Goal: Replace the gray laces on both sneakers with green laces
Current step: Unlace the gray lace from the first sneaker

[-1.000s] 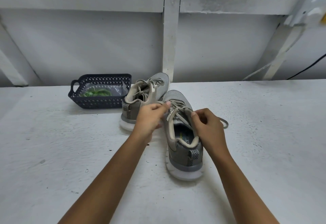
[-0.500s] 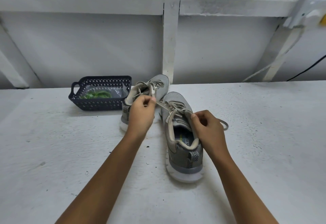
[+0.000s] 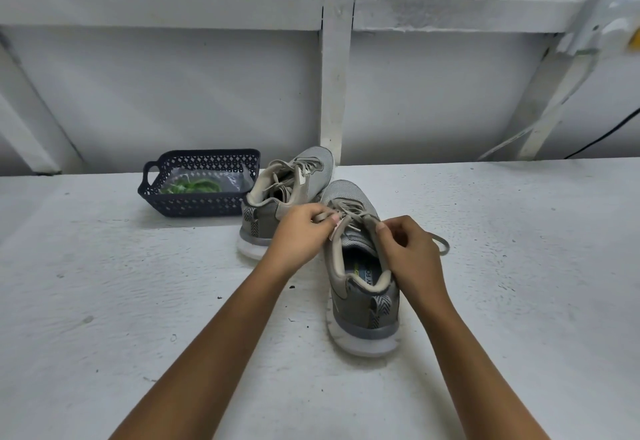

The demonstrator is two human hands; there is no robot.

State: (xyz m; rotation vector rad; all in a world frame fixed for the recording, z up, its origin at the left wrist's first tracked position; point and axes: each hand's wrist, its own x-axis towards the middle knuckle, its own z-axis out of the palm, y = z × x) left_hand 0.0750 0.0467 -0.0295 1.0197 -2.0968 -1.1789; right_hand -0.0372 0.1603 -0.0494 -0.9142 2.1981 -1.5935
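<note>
The gray lace (image 3: 350,211) runs through the near sneaker (image 3: 363,304), which stands on the desk (image 3: 104,301). My left hand (image 3: 298,231) pinches the lace by the top eyelets, and my right hand (image 3: 408,252) pinches the collar edge opposite. I judge this to be early unlacing. Next I should draw the lace out crossing by crossing. The far sneaker (image 3: 287,193) is untouched, and the green laces (image 3: 194,186) lie in the basket (image 3: 194,203).

Bench (image 3: 104,301), mid: 2 sneakers, toes pointing away. Far sneaker (image 3: 301,176) sits behind & left of near sneaker (image 3: 363,301), close alongside. Basket (image 3: 194,204) just left of far sneaker, twd back edge; bagged laces (image 3: 194,186) lie in it. Left hand (image 3: 298,231) at near sneaker's left side, on its lacing (image 3: 349,212); right hand (image 3: 412,256) at its right side. Lace end (image 3: 441,243) lies on bench right of near sneaker. Post (image 3: 336,75) stands behind far sneaker.
</note>
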